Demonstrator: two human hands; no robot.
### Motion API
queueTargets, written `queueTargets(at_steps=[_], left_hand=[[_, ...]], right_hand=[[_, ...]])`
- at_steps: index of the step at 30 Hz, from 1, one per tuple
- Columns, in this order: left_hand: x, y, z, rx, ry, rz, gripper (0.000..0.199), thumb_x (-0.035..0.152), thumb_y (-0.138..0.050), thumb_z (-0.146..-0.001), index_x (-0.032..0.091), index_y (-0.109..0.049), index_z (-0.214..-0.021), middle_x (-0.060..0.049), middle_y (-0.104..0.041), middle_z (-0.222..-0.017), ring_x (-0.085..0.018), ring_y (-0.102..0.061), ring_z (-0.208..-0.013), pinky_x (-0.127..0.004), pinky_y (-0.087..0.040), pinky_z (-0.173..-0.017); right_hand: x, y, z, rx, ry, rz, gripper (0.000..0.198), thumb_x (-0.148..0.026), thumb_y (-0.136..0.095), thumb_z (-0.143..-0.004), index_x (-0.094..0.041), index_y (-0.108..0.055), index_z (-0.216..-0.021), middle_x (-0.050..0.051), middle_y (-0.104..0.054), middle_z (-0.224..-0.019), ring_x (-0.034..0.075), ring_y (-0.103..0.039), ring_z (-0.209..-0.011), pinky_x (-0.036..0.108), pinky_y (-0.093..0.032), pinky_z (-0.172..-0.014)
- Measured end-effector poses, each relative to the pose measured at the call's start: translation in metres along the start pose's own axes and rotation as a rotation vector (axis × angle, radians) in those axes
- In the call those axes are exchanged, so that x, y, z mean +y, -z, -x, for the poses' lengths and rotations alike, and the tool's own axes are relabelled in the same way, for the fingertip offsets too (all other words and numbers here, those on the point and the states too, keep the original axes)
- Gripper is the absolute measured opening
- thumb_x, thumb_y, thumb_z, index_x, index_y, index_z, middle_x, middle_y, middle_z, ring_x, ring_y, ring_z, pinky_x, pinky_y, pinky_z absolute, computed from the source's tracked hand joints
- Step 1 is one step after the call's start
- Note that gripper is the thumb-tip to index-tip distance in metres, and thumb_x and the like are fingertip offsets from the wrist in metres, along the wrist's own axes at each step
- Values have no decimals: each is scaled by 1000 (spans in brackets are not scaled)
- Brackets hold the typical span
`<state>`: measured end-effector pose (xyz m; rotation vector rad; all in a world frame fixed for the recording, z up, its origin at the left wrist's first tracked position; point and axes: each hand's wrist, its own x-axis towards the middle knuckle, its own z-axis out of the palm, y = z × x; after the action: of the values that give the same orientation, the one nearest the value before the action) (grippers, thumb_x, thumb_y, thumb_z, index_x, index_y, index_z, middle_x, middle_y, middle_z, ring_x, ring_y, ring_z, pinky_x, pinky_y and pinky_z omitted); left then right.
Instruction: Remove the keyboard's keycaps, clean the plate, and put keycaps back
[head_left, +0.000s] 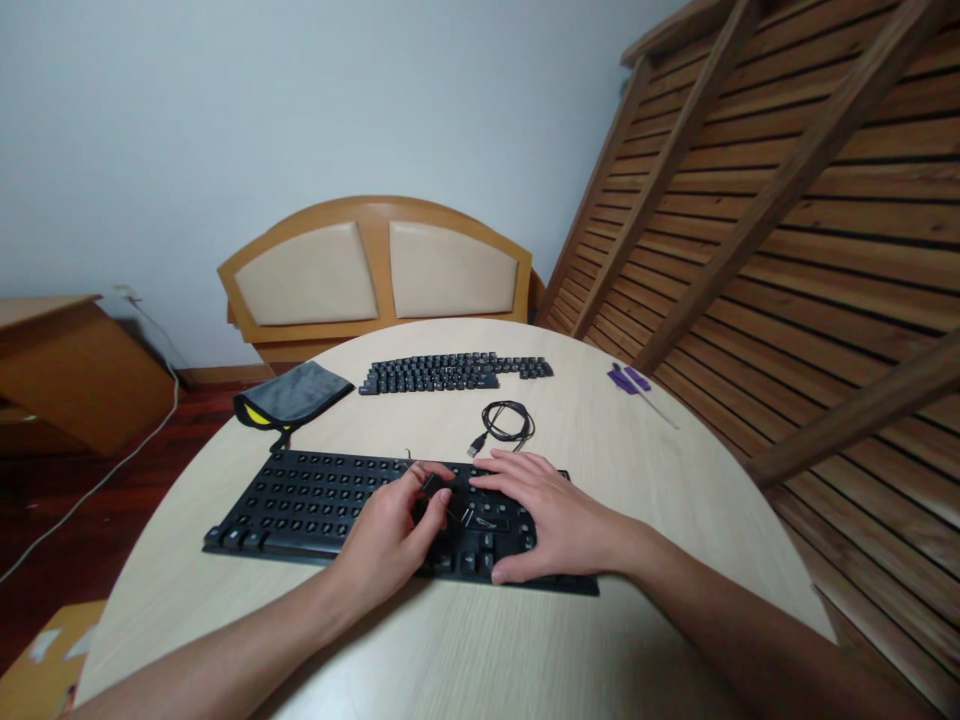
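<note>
A black keyboard (pixel 300 492) lies on the round table, its left part showing rows of bare key sockets. Several keycaps (pixel 471 562) sit along its bottom edge and near the right end. Over the middle of the board, my left hand (pixel 390 525) is closed, thumb and index finger pinching a small black keycap (pixel 433 484). My right hand (pixel 536 505) rests over the number-pad end with fingers spread, steadying nothing visible between them. Thin light lines show on the board between the hands; I cannot make out what they are. Part of the board is hidden under both hands.
Loose black keycaps (pixel 427 373) lie in rows farther back. A coiled USB cable (pixel 510 422) is behind the keyboard. At left is a folded grey and yellow cloth (pixel 296 393); at right, a purple tool with a thin shaft (pixel 628 379). Wooden slats (pixel 750 230) lean beside the table.
</note>
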<state>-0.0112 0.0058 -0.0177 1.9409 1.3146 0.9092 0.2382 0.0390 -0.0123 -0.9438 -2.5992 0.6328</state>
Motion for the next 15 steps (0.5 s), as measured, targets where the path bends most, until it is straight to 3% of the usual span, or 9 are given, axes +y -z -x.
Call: queueTargets(at_steps=[4, 6, 12, 15], left_hand=[[2, 0, 0, -5, -28, -32, 24, 35, -45, -100, 18, -58, -110, 0, -64, -75, -16, -61, -66, -30, -47, -65], [2, 0, -1, -9, -30, -39, 22, 34, -45, -100, 17, -58, -108, 0, -65, -76, -16, -61, -65, -30, -48, -64], [4, 0, 1, -37, -111, -91, 19, 30, -46, -99, 17, -60, -102, -4, -69, -88, -17, -63, -71, -31, -50, -67], [6, 1, 3, -58, -199, -138, 19, 28, -45, -99, 18, -61, -100, -5, -69, -94, -18, -66, -79, -32, -52, -72]], right_hand=[[2, 8, 8, -86, -1, 25, 104, -61, -82, -62, -26, -41, -151, 12, -33, -161, 41, -20, -149, 65, -4, -119], [2, 12, 11, -124, -34, 37, 108, -62, -82, -61, -24, -38, -153, 14, -31, -161, 43, -19, -149, 66, -2, -119], [-3, 11, 12, -98, -42, 35, 104, -61, -82, -61, -22, -44, -150, 15, -35, -158, 40, -29, -144, 57, -24, -118], [-8, 7, 9, -86, -44, 49, 99, -61, -80, -65, -21, -46, -149, 15, -36, -158, 38, -30, -144, 55, -26, -117]])
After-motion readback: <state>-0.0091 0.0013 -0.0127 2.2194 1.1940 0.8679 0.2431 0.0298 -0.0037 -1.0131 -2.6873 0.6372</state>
